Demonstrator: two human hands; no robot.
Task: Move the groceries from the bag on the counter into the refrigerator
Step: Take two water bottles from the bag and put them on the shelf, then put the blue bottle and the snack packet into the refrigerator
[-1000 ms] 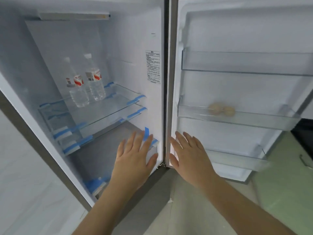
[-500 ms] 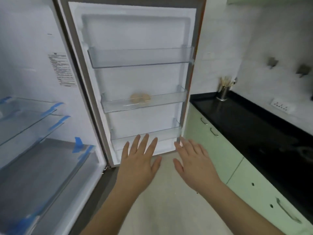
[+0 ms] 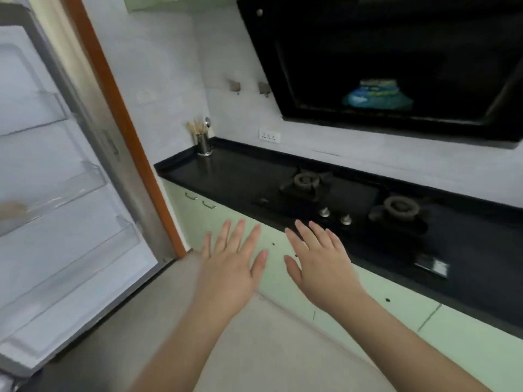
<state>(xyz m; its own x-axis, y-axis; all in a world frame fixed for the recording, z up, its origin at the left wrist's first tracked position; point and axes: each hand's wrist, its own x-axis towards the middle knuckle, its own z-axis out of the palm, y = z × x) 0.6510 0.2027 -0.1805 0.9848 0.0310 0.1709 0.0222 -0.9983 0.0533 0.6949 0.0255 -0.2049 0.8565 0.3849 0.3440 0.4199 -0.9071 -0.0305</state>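
Observation:
The open refrigerator door [image 3: 56, 250] fills the left of the view, its clear door shelves showing. A blurred pale item [image 3: 12, 209] lies in the middle door shelf at the far left edge. My left hand [image 3: 232, 264] and my right hand [image 3: 319, 258] are held out flat, palms down, fingers spread, holding nothing. They hover in front of the pale green cabinets [image 3: 283, 267], below the black counter [image 3: 232, 174]. No grocery bag is in view. A blue-green shape [image 3: 377, 94] is reflected in the black range hood [image 3: 396, 66].
A two-burner gas hob [image 3: 351, 202] is set into the counter. A steel cup of chopsticks [image 3: 203, 140] stands at the counter's far left corner. A wall socket [image 3: 269, 135] sits above the counter. Light floor lies below my arms.
My view has swung right, from the refrigerator's inside past its door to the counter and hob. Both hands stay open and outstretched, moving right along with the view.

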